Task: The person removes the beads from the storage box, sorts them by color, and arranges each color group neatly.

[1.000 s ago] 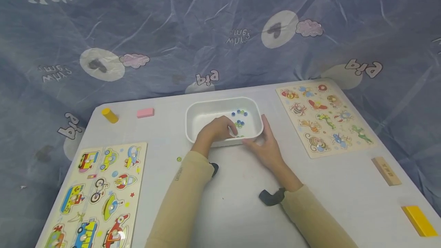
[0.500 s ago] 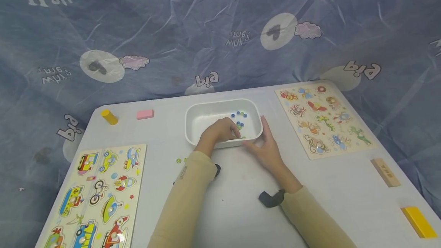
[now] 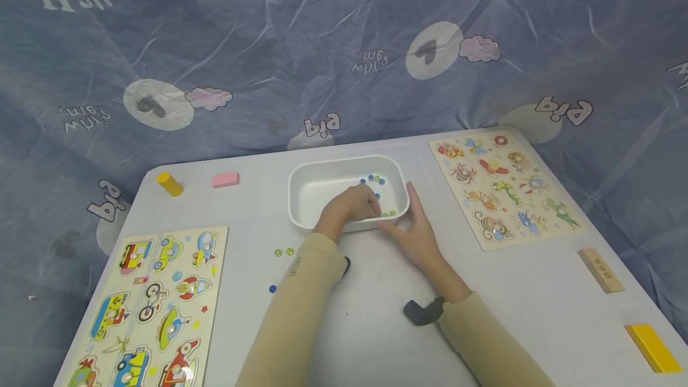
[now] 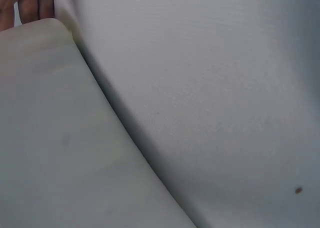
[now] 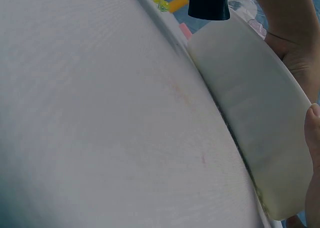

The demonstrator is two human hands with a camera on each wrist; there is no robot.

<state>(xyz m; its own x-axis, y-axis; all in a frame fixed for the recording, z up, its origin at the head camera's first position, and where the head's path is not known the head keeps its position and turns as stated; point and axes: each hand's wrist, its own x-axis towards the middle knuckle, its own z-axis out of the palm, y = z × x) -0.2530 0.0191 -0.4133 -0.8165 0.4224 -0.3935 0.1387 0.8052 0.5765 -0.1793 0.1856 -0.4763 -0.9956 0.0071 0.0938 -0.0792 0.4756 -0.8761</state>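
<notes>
My left hand (image 3: 352, 203) reaches into a white plastic box (image 3: 302, 200), its curled fingers low near the front wall. Its fingertips are partly hidden, so I cannot tell whether they pinch a marble. Two green marbles (image 3: 393, 212) lie just right of those fingers. Farther back in the box are several blue marbles (image 3: 382, 181) and a green one (image 3: 377, 178). My right hand (image 3: 416, 235) grips the front right corner, thumb at the front rim and fingers along the right side. In the right wrist view, the thumb (image 5: 313, 133) overlaps the box wall (image 5: 250, 103).
Left of the box, two green marbles (image 3: 278, 252) and a blue marble (image 3: 273, 288) lie on the table. Puzzle boards stand on the left (image 3: 217, 291) and right (image 3: 486, 237). A yellow cylinder (image 3: 169, 184), pink block (image 3: 225, 180), wooden block (image 3: 601, 270) and yellow block (image 3: 653, 348) lie around them.
My left hand and sleeve have shifted right, uncovering a second green marble and a blue one on the table. Green marbles in the box now show nearer its front right corner. My right hand stays put.
</notes>
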